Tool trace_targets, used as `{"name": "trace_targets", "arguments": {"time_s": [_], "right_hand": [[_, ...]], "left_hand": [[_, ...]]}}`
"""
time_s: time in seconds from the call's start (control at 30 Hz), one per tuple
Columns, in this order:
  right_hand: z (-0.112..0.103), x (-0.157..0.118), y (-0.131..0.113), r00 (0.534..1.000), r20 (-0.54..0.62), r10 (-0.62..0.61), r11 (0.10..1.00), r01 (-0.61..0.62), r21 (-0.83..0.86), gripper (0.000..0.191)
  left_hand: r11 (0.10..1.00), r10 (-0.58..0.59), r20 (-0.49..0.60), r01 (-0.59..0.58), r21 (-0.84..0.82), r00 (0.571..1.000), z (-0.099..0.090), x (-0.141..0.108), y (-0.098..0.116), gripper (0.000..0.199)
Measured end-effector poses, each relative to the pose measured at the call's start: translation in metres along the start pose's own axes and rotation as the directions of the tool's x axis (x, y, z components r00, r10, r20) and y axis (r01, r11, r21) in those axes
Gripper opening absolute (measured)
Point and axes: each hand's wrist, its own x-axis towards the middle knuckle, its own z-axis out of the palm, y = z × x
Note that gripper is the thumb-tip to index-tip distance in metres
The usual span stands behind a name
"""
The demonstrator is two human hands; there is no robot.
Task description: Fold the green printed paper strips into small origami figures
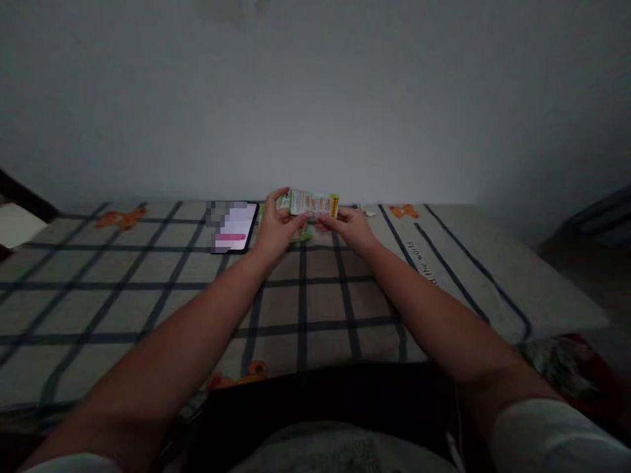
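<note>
Packet: held up near the middle of the frame; the small printed packet [313,203] is stretched between both hands, its yellow edge turned to the right.
Left hand: the packet's left end is gripped by the left hand [276,225], between thumb and fingers.
Right hand: the packet's right end is pinched by the right hand [353,227].
Green wrapper: partly hidden behind and below the hands; part of the green wrapper [302,235] is seen under the packet.
Tablet: the lit tablet [237,226] is laid left of the left hand, its screen partly blurred.
Bedspread: the checked bedspread [280,302] is spread across the frame and printed with orange figures.
Wall: the grey wall [315,98] is seen above.
</note>
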Motion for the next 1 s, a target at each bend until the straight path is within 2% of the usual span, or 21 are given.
{"name": "trace_targets", "arguments": {"time_s": [0.23, 0.57, 0.73, 0.87, 1.0], "right_hand": [[-0.004, -0.001, 0.001, 0.999, -0.03, 0.012, 0.998, -0.01, 0.056, 0.044], [-0.004, -0.003, 0.001, 0.999, 0.026, 0.03, 0.998, -0.032, 0.062, 0.046], [-0.002, -0.003, 0.003, 0.999, 0.011, -0.033, 0.998, 0.033, 0.059, 0.048], [-0.003, -0.002, 0.006, 0.996, 0.012, -0.094, 0.995, 0.094, -0.033, 0.048], [-0.006, -0.003, 0.006, 0.984, 0.046, -0.172, 0.951, 0.178, -0.253, 0.042]], "left_hand": [[0.999, -0.006, 0.016, 0.007, -0.044, 1.0, 0.004, 0.0, -0.004, 0.088], [0.999, 0.033, -0.019, -0.033, -0.037, 0.999, 0.009, 0.001, -0.001, 0.088], [0.999, 0.046, 0.021, -0.045, -0.021, 0.999, 0.009, 0.0, -0.001, 0.081], [0.998, 0.058, 0.054, -0.059, 0.017, 0.997, 0.007, 0.0, 0.002, 0.079], [0.992, 0.061, 0.116, -0.073, 0.1, 0.991, 0.005, -0.001, 0.007, 0.076]]}}
